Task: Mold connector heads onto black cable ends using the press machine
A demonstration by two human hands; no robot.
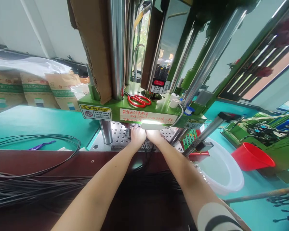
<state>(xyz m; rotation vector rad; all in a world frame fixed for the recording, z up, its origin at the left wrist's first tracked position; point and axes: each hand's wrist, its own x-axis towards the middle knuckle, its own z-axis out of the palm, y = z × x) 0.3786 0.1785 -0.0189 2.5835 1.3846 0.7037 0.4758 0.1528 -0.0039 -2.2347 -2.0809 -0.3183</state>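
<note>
My left hand (138,135) and my right hand (154,136) reach side by side under the green upper block of a press (101,99), above its perforated metal plate (118,133). The left hand looks curled, but what its fingers hold is hidden. Glare and a small white lamp (153,126) cover the right hand's fingers. Between my wrists, several black cables (146,154) hang down over the edge of the bench. A metal bar (118,148) lies along the front of the plate.
Red-handled scissors (139,100) rest on the press block. More black cables (38,189) lie at the left on a dark bench (86,163), near a purple tool (42,145). At the right are a green button panel (189,138), a white tub (238,179) and a red bucket (251,157).
</note>
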